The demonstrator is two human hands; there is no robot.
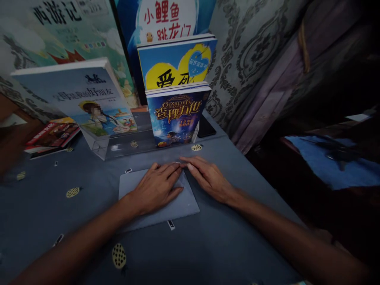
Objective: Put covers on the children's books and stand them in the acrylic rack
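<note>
A pale, bluish-grey rectangular sheet of paper [184, 202] lies flat on the table, its near edge looking slightly ragged. Across its upper middle rests my left hand [158, 186], palm down, fingers stretched toward the far right corner and the thumb apart. My right hand [209, 178] is at that same corner, fingers extended and their tips touching or nearly touching the left fingertips. The corner itself is mostly hidden beneath the fingers. Neither hand is wrapped around anything.
Several upright books stand behind the hands, among them a blue paperback [178, 114] and a picture-covered book [97, 99] in a clear stand [99, 148]. A dark phone-like slab [207, 126] lies behind. The patterned tablecloth [231, 237] ends at right; beyond is a blue cloth [353, 170].
</note>
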